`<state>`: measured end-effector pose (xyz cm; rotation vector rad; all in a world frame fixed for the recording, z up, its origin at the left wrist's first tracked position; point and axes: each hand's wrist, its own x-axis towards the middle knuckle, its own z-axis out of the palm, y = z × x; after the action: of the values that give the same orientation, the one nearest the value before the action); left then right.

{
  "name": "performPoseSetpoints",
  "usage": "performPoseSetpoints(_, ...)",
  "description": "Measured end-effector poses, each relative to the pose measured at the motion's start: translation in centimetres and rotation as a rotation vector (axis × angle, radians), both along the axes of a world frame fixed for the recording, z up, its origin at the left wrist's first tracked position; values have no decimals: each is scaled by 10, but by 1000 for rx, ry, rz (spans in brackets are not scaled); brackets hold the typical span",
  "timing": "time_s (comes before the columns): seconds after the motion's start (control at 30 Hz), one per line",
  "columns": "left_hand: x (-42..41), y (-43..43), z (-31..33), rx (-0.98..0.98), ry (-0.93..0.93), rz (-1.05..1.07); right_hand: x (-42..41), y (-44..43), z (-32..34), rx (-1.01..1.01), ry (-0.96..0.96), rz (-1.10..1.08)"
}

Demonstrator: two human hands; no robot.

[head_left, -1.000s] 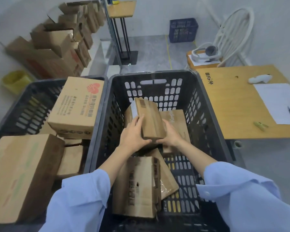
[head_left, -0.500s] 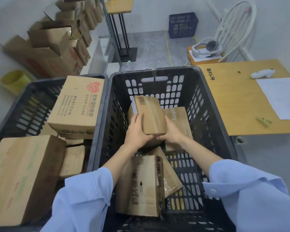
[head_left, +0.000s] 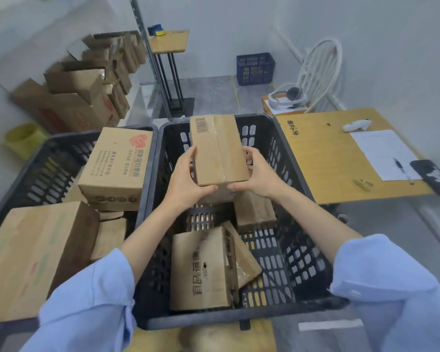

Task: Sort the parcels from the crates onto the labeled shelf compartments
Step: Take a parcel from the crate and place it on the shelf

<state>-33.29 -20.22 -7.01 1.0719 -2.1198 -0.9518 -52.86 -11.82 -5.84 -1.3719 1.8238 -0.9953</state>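
Observation:
A small taped cardboard parcel [head_left: 217, 148] with a barcode label is held up above the right black crate [head_left: 290, 153]. My left hand [head_left: 186, 179] grips its left side and near edge; my right hand [head_left: 258, 172] grips its right side. Below, in this crate, lie a printed brown parcel [head_left: 201, 270], a flat one [head_left: 247, 255] leaning on it, and another [head_left: 254, 212] under my right wrist. The left black crate [head_left: 48, 163] holds a box with a red heart print [head_left: 117, 163], a large box [head_left: 33, 252] and smaller ones beneath.
A wooden table [head_left: 335, 158] stands right of the crates with paper, a pen, a black device and a white scanner. Stacked cartons [head_left: 81, 87] line the left wall. A metal shelf post [head_left: 153, 62], blue crate [head_left: 255, 68] and white chair [head_left: 320, 69] stand behind.
Both hands have lifted the small parcel up out of the right crate, from low among the other parcels to above its far rim.

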Motion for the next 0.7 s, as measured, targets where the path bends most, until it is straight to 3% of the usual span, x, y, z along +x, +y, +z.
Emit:
performPoseSetpoints(0.37,13,30,45,-87,128,-100,20,43,50,-149,47,-42)
performPoseSetpoints(0.7,39,57,79,-129,106,-57,39,56,77,-178,156,56)
